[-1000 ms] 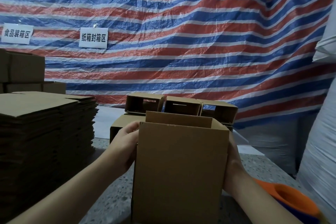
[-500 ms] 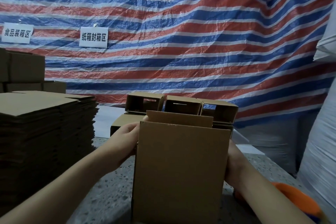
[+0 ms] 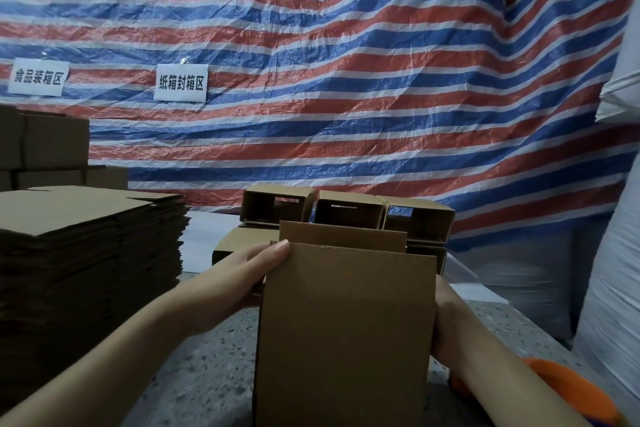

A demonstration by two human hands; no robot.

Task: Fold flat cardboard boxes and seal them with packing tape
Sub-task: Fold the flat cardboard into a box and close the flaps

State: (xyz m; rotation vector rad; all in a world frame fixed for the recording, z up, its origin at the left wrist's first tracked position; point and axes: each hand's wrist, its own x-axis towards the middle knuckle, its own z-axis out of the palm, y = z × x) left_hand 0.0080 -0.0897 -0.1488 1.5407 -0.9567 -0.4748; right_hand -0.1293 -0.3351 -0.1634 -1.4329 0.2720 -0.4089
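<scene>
Head cam only, so one view to go on. The cardboard box [image 3: 346,333] stands upright dead centre on the speckled counter [image 3: 194,374], long axis vertical, near face toward the camera and a far panel poking up behind the top edge. It sits right between both hands, so neither is really nearer.

The left hand [image 3: 242,277] is at 9 o'clock of the box, touching its left side, thumb up by the top corner and fingers apparently wrapped behind; looks like a grip, though the fingers are hidden. The right hand [image 3: 446,319] is at 3 o'clock, pressed against the right edge, mostly hidden by the panel, so whether it's curled round can't be told.

Guessing the next bit is squaring it up or folding flaps, which would turn on that top edge at 12 o'clock from both hands.

Materials: plain brown corrugated card, matte, crisp edges. A tall stack of flat blanks [image 3: 86,253] sits at 9 o'clock, a row of opened boxes [image 3: 346,215] at 12, something orange and rounded [image 3: 568,388] at 4 o'clock, maybe the tape dispenser. Crinkly striped tarp [image 3: 346,62] behind.
</scene>
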